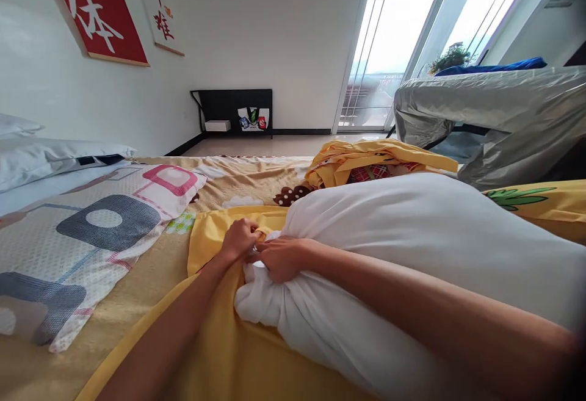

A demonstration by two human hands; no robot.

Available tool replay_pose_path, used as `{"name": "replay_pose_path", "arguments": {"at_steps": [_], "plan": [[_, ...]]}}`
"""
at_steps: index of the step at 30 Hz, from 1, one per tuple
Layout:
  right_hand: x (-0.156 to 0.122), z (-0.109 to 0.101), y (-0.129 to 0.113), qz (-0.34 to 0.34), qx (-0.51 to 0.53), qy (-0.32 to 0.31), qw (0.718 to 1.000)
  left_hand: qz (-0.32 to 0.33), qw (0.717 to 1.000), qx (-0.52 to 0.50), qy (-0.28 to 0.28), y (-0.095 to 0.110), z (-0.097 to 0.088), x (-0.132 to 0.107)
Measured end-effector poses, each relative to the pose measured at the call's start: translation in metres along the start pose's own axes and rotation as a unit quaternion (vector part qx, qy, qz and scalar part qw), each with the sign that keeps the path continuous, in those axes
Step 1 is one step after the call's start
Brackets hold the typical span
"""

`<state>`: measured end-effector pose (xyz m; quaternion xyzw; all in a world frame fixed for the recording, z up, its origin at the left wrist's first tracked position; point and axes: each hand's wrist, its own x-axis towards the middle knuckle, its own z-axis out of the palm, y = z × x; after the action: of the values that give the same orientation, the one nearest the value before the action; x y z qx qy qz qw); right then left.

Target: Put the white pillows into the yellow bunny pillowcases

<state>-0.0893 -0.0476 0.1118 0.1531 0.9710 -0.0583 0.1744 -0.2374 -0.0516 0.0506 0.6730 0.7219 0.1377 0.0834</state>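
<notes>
A bulky white quilt point(412, 218) lies bunched across the bed, over smooth yellow fabric point(210, 230) that looks like a quilt cover. My left hand point(240, 237) is closed, gripping an edge of the yellow cover beside the quilt's gathered end. Right against it, my right hand point(286, 259) has its fingers closed on the white quilt, which bunches in folds below the palm. The fingertips of both hands meet and partly hide each other, so the exact grip between them is hard to see.
Patterned pillows point(110, 218) lie at the left. Beyond the quilt is a crumpled yellow cloth point(379, 157) with a red plaid part. A silver-grey cover point(485, 102) drapes furniture at the right. Against the far wall stands a black shelf point(224, 108), and a glass door point(379, 53) is near it.
</notes>
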Motion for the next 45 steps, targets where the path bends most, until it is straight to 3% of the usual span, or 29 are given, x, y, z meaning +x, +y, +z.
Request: {"name": "replay_pose_path", "arguments": {"at_steps": [2,5,9,11,15,18,20,23,24,26,29,33,37,41,43,45], "plan": [[0.002,0.0,0.002,0.02,0.015,-0.024,0.999,0.013,0.999,0.029,0.022,0.01,-0.005,-0.007],[0.003,-0.001,0.008,0.075,0.019,-0.008,0.997,0.042,0.994,0.087,0.055,0.017,-0.013,-0.023],[0.007,0.001,0.008,0.142,-0.001,0.013,0.99,0.039,0.976,0.197,0.089,0.012,-0.02,-0.048],[0.009,0.003,0.006,0.151,-0.013,0.018,0.988,0.029,0.979,0.188,0.079,0.009,-0.021,-0.06],[0.004,0.0,0.001,0.126,-0.031,0.046,0.99,0.03,0.986,0.151,0.061,0.008,-0.009,-0.081],[-0.011,-0.001,-0.009,0.096,-0.082,0.098,0.987,0.053,0.984,0.137,0.1,0.004,0.011,-0.095],[-0.023,0.006,-0.025,0.081,-0.178,0.172,0.965,0.09,0.975,0.126,0.162,-0.001,0.023,-0.103],[-0.046,0.035,-0.058,0.053,-0.312,0.333,0.888,0.148,0.934,0.147,0.29,-0.01,0.032,-0.112],[-0.054,0.049,-0.07,0.044,-0.328,0.378,0.865,0.178,0.922,0.151,0.31,-0.012,0.033,-0.115],[-0.07,0.076,-0.089,0.036,-0.323,0.436,0.839,0.269,0.912,0.142,0.275,-0.015,0.032,-0.118],[-0.088,0.108,-0.102,0.025,-0.286,0.46,0.84,0.374,0.913,0.101,0.129,-0.015,0.031,-0.119],[-0.097,0.121,-0.092,-0.009,-0.243,0.467,0.85,0.307,0.946,0.101,0.015,-0.007,0.03,-0.119],[-0.095,0.099,-0.066,-0.036,-0.244,0.463,0.851,0.282,0.953,0.109,-0.027,-0.002,0.023,-0.123],[-0.078,0.054,-0.039,0.043,-0.192,0.358,0.913,0.317,0.944,0.068,-0.057,0.007,0.005,-0.138],[-0.061,0.038,-0.032,0.087,-0.156,0.296,0.938,0.348,0.937,0.021,-0.028,0.016,-0.005,-0.149],[-0.039,0.032,-0.032,0.109,-0.123,0.256,0.953,0.37,0.927,-0.024,0.051,0.027,-0.013,-0.157]]}}
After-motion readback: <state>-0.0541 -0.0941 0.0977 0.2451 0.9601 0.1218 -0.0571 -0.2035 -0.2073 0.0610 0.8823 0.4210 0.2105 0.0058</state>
